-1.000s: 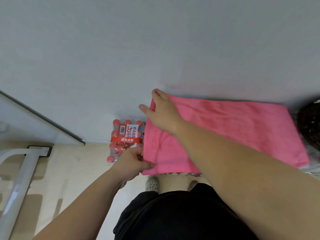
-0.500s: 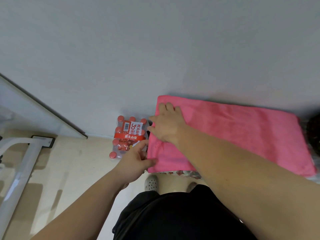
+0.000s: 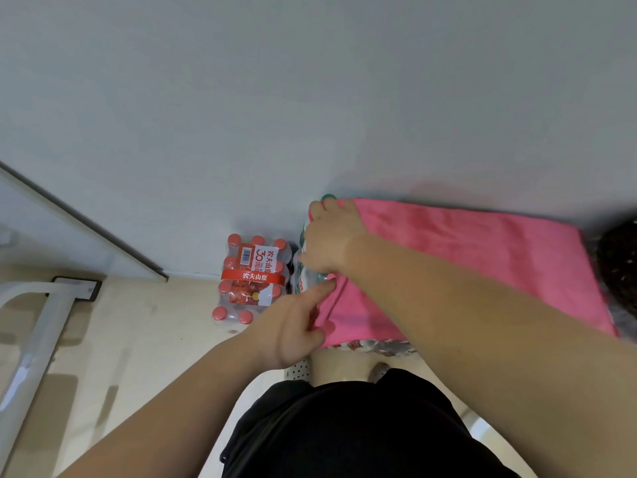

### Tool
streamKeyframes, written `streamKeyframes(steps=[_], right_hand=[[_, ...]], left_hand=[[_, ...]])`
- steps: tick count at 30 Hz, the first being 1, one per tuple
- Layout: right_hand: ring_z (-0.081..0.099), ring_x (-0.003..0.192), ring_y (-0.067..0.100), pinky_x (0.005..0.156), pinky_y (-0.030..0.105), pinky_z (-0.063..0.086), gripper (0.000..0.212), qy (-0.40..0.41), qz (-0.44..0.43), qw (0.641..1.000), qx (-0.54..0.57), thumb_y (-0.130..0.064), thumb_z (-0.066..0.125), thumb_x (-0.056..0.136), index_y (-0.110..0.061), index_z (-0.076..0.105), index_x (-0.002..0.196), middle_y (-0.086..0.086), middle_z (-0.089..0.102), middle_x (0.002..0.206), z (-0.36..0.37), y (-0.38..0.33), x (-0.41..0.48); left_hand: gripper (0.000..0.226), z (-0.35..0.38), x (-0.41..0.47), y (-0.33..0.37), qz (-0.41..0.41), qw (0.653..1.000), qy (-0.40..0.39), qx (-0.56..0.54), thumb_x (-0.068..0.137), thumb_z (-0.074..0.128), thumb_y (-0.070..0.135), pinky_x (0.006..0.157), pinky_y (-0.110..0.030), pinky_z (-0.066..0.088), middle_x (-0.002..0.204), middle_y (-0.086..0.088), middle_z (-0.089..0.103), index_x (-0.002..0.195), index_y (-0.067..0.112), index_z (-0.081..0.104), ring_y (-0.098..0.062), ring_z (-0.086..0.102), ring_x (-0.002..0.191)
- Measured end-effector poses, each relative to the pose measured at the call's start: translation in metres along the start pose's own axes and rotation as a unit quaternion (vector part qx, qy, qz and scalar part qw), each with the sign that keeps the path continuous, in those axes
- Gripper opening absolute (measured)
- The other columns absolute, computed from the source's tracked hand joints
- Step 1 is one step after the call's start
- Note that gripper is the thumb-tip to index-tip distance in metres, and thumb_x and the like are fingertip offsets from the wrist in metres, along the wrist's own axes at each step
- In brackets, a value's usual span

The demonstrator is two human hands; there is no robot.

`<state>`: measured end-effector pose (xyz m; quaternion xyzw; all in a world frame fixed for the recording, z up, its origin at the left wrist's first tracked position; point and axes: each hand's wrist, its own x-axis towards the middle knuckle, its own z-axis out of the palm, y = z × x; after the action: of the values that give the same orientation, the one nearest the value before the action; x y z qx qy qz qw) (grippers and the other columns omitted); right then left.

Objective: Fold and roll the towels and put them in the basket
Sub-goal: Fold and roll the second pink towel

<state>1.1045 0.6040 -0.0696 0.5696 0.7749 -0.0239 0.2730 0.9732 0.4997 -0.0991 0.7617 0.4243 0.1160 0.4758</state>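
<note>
The pink towel (image 3: 465, 263) lies flat, its long far edge close along the grey wall (image 3: 310, 98) and its near edge in front of the person. The right hand (image 3: 331, 236) rests on the far left corner, fingers curled over the left edge. The left hand (image 3: 293, 326) is at the near left corner, just apart from the right, thumb on the cloth and forefinger stretched along the edge; whether it grips cannot be told. Wrapped bottles (image 3: 306, 281) show under the left edge. Left of them, a pack of red-capped bottles (image 3: 253, 281) stands on the beige floor (image 3: 138, 339), which lies open out to a white metal frame (image 3: 34, 322). A dark woven thing (image 3: 620, 267) sits beside the towel's right end.
</note>
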Motion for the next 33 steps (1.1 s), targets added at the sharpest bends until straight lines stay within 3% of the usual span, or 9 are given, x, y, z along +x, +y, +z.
streamKeyframes(steps=[6,14,17,19,20,24,26,29,33], right_hand=[[0.041,0.131,0.028,0.105,0.042,0.039,0.05,0.076,0.027,0.978,0.19,-0.04,0.057,0.089,-0.01,0.058,0.129,0.005,0.035,0.148,0.006,0.007,0.005],[0.021,0.149,0.019,0.117,0.022,0.015,0.068,0.097,0.026,0.853,0.513,-0.04,0.058,0.097,-0.003,0.037,0.15,0.007,0.022,0.163,-0.002,0.007,0.022],[0.047,0.121,0.021,0.102,0.03,0.035,0.035,0.136,0.025,0.817,0.559,-0.033,0.061,0.096,-0.005,0.065,0.115,0.01,0.055,0.128,-0.003,0.009,0.022],[0.048,0.086,0.022,0.079,0.034,0.037,0.028,0.181,0.039,0.773,0.606,-0.026,0.063,0.094,-0.007,0.056,0.074,0.007,0.054,0.087,-0.001,0.017,0.014],[0.05,0.082,0.027,0.077,0.038,0.039,0.032,0.187,0.052,0.747,0.636,-0.024,0.064,0.093,0.0,0.056,0.073,0.013,0.057,0.084,0.002,0.023,0.01],[0.048,0.073,0.019,0.075,0.036,0.042,0.054,0.177,0.077,0.646,0.738,-0.04,0.065,0.082,0.01,0.062,0.099,0.005,0.055,0.082,0.014,0.058,-0.012],[0.055,0.083,0.015,0.082,0.035,0.049,0.041,0.181,0.093,0.608,0.767,-0.031,0.07,0.085,0.004,0.068,0.107,0.001,0.063,0.094,0.025,0.081,-0.024],[0.059,0.118,0.012,0.106,0.031,0.047,0.042,0.196,0.097,0.614,0.759,-0.012,0.072,0.089,-0.009,0.063,0.13,0.003,0.063,0.131,0.044,0.117,-0.046],[0.056,0.121,0.011,0.103,0.017,0.043,0.058,0.229,0.093,0.637,0.73,0.008,0.067,0.082,-0.011,0.058,0.136,0.002,0.055,0.14,0.072,0.164,-0.072]], left_hand=[[0.038,-0.002,-0.001,-0.015,-0.091,0.982,0.03,-0.165,0.085,0.07,0.011,0.053,-0.025,0.034,0.058,-0.001,0.046,0.112,0.032,0.054,-0.011,0.041,0.053],[0.019,-0.024,-0.021,-0.031,-0.21,0.946,0.102,-0.225,0.079,0.074,0.008,0.055,-0.032,0.046,0.064,-0.018,0.068,0.092,0.014,0.061,-0.021,0.06,0.055],[0.019,-0.031,-0.023,-0.019,-0.196,0.947,0.111,-0.23,0.079,0.075,0.007,0.055,-0.031,0.047,0.063,-0.019,0.068,0.092,0.011,0.061,-0.023,0.06,0.055],[0.02,-0.03,-0.019,-0.004,-0.18,0.95,0.11,-0.23,0.079,0.074,0.004,0.056,-0.033,0.047,0.064,-0.02,0.067,0.091,0.013,0.062,-0.022,0.06,0.055],[0.021,-0.029,-0.015,0.005,-0.171,0.952,0.109,-0.228,0.078,0.074,0.002,0.056,-0.034,0.047,0.064,-0.021,0.066,0.089,0.016,0.062,-0.022,0.059,0.055],[0.03,-0.016,0.008,0.042,-0.124,0.963,0.071,-0.228,0.077,0.077,0.001,0.053,-0.027,0.042,0.059,-0.014,0.065,0.083,0.027,0.063,-0.02,0.057,0.052],[0.029,-0.006,0.021,0.062,-0.102,0.968,0.04,-0.224,0.078,0.078,0.002,0.052,-0.024,0.04,0.057,-0.012,0.065,0.085,0.026,0.063,-0.02,0.056,0.05],[0.026,0.015,0.042,0.093,-0.091,0.973,0.005,-0.214,0.079,0.076,0.0,0.05,-0.019,0.04,0.058,-0.015,0.067,0.092,0.017,0.062,-0.018,0.057,0.047],[0.025,0.055,0.071,0.136,-0.118,0.972,-0.006,-0.205,0.079,0.071,-0.006,0.043,-0.014,0.038,0.062,-0.021,0.068,0.096,0.009,0.061,-0.015,0.053,0.039]])
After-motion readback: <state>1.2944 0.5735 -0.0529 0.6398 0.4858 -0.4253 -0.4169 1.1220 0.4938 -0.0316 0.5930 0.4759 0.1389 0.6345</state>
